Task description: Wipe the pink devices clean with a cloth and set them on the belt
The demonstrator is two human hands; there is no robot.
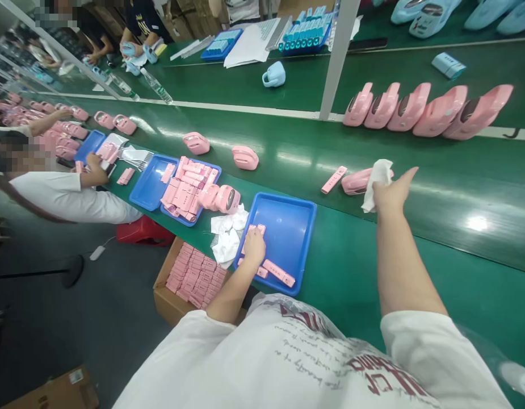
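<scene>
My left hand [254, 247] reaches into a blue tray [288, 221], its fingers closed on a small pink rectangular block. Beside it in the tray lies a longer pink block [279, 272], and others are partly covered by the hand. Out over the green belt, my right hand [390, 194] grips a crumpled white cloth [376, 184], with some fingers stretched to the right. Just left of the cloth lies a pink rounded device with a handle [356, 182], partly hidden by it. A pink bar [334, 179] lies beside that device.
Crumpled white cloths [226, 241] lie left of the tray. Beyond is another blue tray [217, 170] heaped with pink blocks. Below stands a carton [160, 287] of pink blocks. Pink devices [441, 111] stand in a row along the far ledge. A co-worker [70, 193] sits at left.
</scene>
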